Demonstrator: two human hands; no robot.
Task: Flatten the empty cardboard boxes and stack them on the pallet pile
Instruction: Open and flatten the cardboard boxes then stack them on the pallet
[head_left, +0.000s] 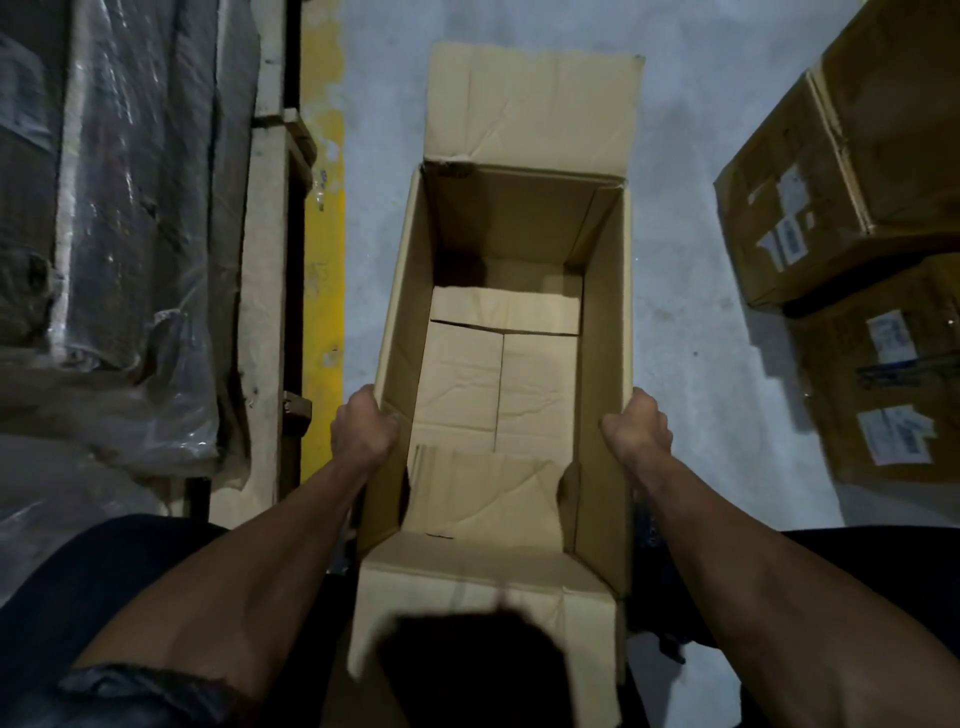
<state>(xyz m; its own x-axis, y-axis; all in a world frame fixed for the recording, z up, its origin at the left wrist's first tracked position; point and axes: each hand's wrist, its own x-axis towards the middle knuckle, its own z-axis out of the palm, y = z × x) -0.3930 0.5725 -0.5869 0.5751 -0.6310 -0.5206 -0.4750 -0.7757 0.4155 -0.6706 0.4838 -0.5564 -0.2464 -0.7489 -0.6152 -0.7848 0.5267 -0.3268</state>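
The open cardboard box (511, 332) stands on the grey floor (685, 322), bottom flaps closed. The left hand (363, 431) and right hand (636, 434) each grip a long side wall's top edge. To flatten it well, free the bottom flaps first, then push opposite corners together, clear of the shrink-wrapped pallet (119, 234).

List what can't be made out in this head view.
- Box near end: covered by a dark blur at the bottom edge.
- Fingertips of left hand and right hand: hidden behind the box walls.
- Labels on the side boxes: too blurred to read.
- Wrapped load: cut off by the left edge.
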